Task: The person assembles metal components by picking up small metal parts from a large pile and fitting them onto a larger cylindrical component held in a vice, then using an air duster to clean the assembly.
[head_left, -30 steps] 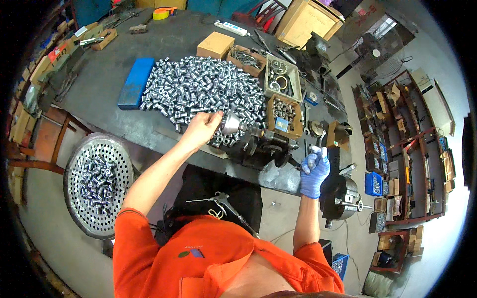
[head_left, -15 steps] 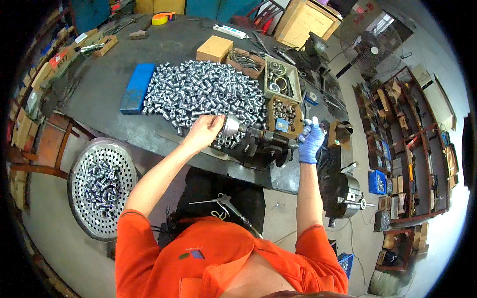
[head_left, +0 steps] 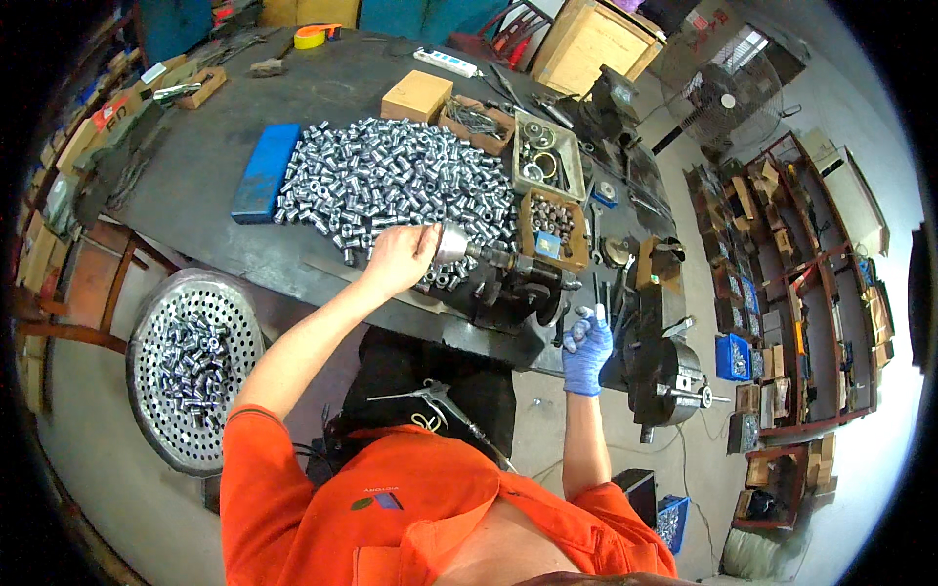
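Note:
My bare left hand (head_left: pixel 403 256) is closed against a round silver metal piece (head_left: pixel 452 244), thumb and fingers at its left side. That piece sits at the left end of a dark bench-mounted spindle device (head_left: pixel 516 289), at the table's near edge. My right hand (head_left: pixel 588 354), in a blue glove, is at the device's right end, just off the table edge. Its fingers are curled; what they hold, if anything, is hidden. A large pile of short silver metal fittings (head_left: pixel 391 181) lies just beyond my left hand.
A blue block (head_left: pixel 267 174) borders the pile on the left. Behind and right stand a cardboard box (head_left: pixel 416 96), a tray of rings (head_left: pixel 532 186) and a box of small parts (head_left: pixel 535 220). A perforated metal bowl (head_left: pixel 156 410) holds more fittings. A dark machine (head_left: pixel 674 381) stands right.
My right hand has come down and slightly left, toward me, from beside the small-parts box. My left hand stays at the round silver piece.

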Demonstrator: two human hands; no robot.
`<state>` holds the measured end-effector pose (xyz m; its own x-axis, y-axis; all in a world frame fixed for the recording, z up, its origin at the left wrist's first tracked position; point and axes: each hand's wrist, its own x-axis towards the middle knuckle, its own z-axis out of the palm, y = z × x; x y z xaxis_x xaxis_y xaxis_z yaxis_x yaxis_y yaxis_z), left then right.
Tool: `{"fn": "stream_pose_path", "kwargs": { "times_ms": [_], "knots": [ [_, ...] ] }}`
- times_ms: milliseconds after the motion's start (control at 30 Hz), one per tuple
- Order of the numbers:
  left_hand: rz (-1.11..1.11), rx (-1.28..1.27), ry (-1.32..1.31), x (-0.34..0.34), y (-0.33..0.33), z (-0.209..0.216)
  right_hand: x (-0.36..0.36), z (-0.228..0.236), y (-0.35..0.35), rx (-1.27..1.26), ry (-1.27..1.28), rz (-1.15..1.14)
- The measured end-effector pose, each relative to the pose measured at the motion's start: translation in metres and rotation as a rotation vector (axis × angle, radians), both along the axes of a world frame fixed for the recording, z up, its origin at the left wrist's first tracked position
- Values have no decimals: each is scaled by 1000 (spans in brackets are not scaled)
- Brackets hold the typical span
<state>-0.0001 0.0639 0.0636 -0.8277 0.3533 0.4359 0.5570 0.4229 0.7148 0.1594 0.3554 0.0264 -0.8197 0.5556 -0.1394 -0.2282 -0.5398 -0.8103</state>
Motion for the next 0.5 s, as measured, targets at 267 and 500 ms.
{"fn": "stream_pose_path", "kwargs": {
  "times_ms": [267, 500],
  "knots": [
    [-154, 205, -406, -10, -13, 1, 3, 45, -2, 80, 204, 45],
    [-51, 89, -250, 0, 1, 3, 4, 34, -1, 151, 201, 34]
  ]
}}
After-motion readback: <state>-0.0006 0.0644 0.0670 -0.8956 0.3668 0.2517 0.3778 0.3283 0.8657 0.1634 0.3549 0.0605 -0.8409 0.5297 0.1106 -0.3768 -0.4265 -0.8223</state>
